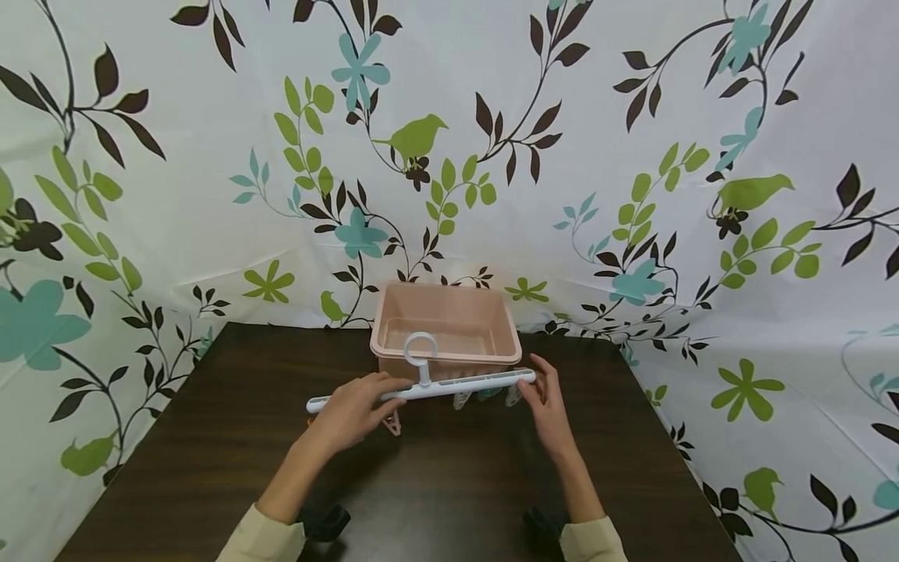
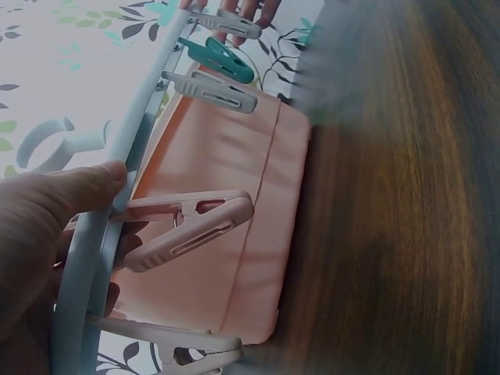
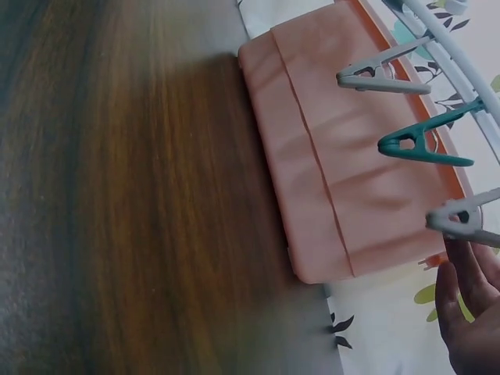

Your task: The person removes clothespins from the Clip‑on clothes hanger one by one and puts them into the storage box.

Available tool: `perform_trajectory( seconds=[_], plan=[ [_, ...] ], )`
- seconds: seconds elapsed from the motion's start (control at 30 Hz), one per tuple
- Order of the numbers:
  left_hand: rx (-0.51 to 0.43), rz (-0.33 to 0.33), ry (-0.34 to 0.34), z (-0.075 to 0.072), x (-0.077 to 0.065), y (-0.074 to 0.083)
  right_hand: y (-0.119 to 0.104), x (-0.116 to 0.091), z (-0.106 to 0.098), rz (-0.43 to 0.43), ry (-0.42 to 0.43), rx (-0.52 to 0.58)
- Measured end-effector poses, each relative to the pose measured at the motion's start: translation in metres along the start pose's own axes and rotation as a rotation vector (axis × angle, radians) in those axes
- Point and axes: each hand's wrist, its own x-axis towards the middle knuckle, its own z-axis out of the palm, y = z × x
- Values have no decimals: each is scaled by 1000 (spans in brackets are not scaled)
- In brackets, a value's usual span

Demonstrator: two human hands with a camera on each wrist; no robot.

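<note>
A white bar-shaped clip hanger [image 1: 470, 384] with a round hook [image 1: 420, 337] is held above the table, its right end slightly higher. Left of the hook, my left hand [image 1: 354, 410] grips the bar, thumb on the near side. My right hand [image 1: 548, 406] holds the right end between thumb and fingers. Several clips dangle from the bar: a pink clip [image 2: 234, 209] beside the left hand, a teal clip [image 3: 437, 158], and a grey clip [image 3: 391, 83]. Another grey clip [image 3: 461, 220] hangs by the right fingers. The left fingers are partly hidden behind the bar.
A pink plastic basin [image 1: 449, 306] stands just behind the hanger at the table's back edge. The dark wooden table [image 1: 435, 484] meets a leaf-and-bird patterned sheet [image 1: 492, 47] at the back and sides.
</note>
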Motion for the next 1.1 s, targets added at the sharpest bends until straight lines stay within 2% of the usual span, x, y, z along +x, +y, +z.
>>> perform_trajectory(
  seconds=[0.33,0.6,0.77,1.1],
  plan=[
    [-28,57,39,-2,2,-2,5,0,-1,-5,-27,39],
    [-46,32,32,-2,0,-4,7,-3,-6,61,-49,46],
    [-65,28,30,-5,0,-4,5,-6,-13,123,-45,93],
    [-91,20,26,-11,0,-3,3,-8,-14,177,-63,215]
  ],
)
